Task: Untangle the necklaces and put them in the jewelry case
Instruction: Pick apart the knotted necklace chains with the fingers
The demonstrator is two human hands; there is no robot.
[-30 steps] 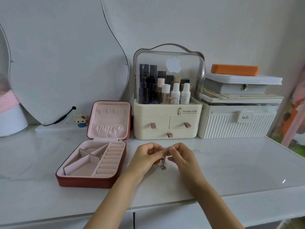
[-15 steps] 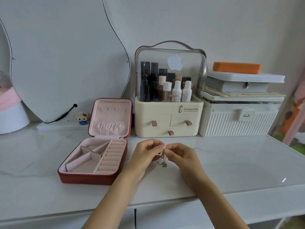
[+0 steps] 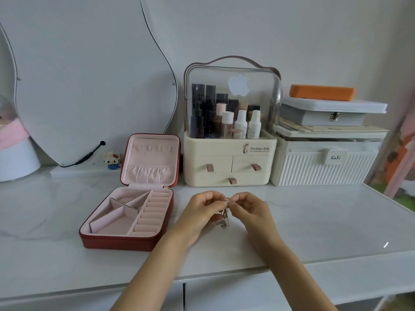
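Note:
A tangle of thin necklaces hangs between my two hands just above the white tabletop, with small pendants dangling at the bottom. My left hand pinches the top of the tangle from the left. My right hand pinches it from the right, fingertips almost meeting. The red jewelry case lies open to the left of my hands, its pink-lined lid upright. Its tray shows divided compartments and a column of ring rolls, and I see no jewelry in it.
A cream cosmetics organizer with drawers stands right behind my hands. A white ribbed storage box with stacked cases sits at the back right. A curved mirror leans at the back left. The table's front edge runs below my forearms.
Both hands stay together at the tangle with small finger shifts. The necklaces still hang between the fingertips.

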